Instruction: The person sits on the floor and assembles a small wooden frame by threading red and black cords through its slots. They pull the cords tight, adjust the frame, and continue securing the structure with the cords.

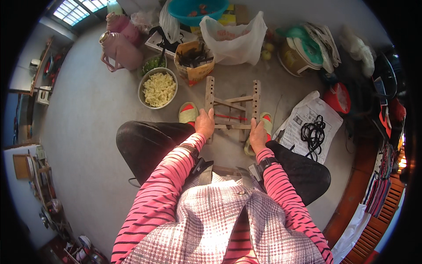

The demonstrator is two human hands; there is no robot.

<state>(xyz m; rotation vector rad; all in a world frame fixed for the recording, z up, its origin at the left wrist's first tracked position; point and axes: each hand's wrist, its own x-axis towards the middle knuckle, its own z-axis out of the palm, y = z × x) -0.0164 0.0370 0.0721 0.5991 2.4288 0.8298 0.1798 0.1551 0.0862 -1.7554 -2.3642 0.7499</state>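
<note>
A small wooden stool frame (pixel 256 99) stands between my feet. Its two side rails have rows of holes, thin crossbars join them, and a red strip shows among the bars. My left hand (pixel 205 124) is closed around the near end of the left rail. On the opposite side, my right hand (pixel 259 133) grips the near end of the right rail. The frame's lower parts are partly hidden by my hands. To the right, a tangled black cord (pixel 313 135) lies on a printed sheet of paper (pixel 303 112).
Ahead on the left is a metal bowl (pixel 175 93) of pale yellow food pieces, beside a cardboard box (pixel 193 75). Behind are a white plastic bag (pixel 233 44) and a teal basin (pixel 198 17). Pink flasks (pixel 123 50) stand far left; a bucket (pixel 296 57) and red container (pixel 337 97) stand right.
</note>
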